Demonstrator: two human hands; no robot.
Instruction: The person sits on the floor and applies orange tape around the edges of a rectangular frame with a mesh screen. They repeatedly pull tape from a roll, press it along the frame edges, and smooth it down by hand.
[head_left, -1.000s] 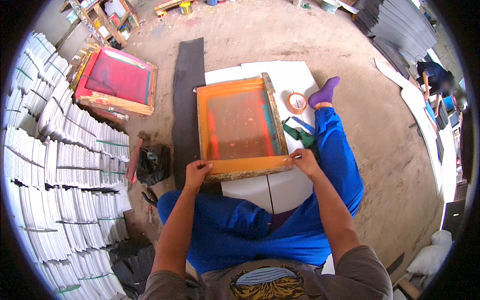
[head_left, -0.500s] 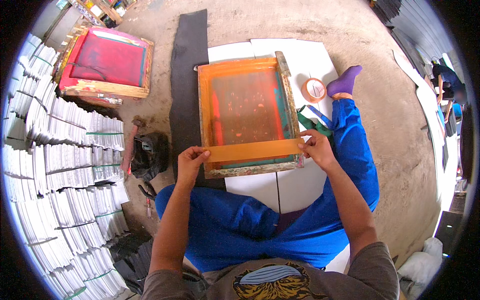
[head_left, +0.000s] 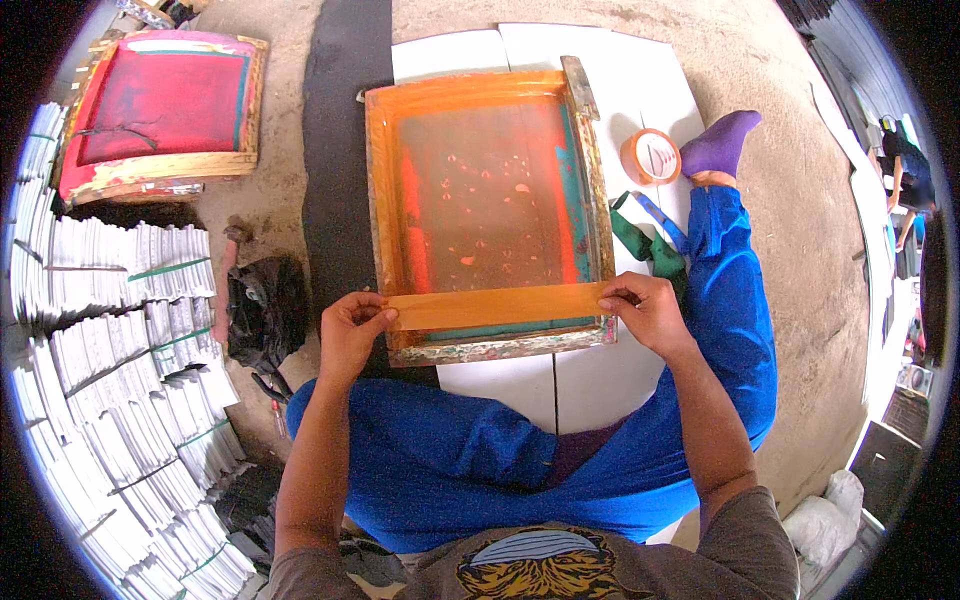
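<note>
We note our left hand (head_left: pixel 350 325) and right hand (head_left: pixel 645 310) now pinch the strip of orange tape (head_left: pixel 495 305), stretched taut and lowered since a second ago onto the near edge of the printing screen frame (head_left: pixel 490 200), so taping there appears underway.

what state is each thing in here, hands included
left hand: pinching the left end of the tape strip
right hand: pinching the right end
tape strip: stretched flat along the frame's near edge
orange screen frame: lying flat on white boards
tape roll: lying flat beside the foot
red screen frame: lying flat on the floor, untouched
</note>
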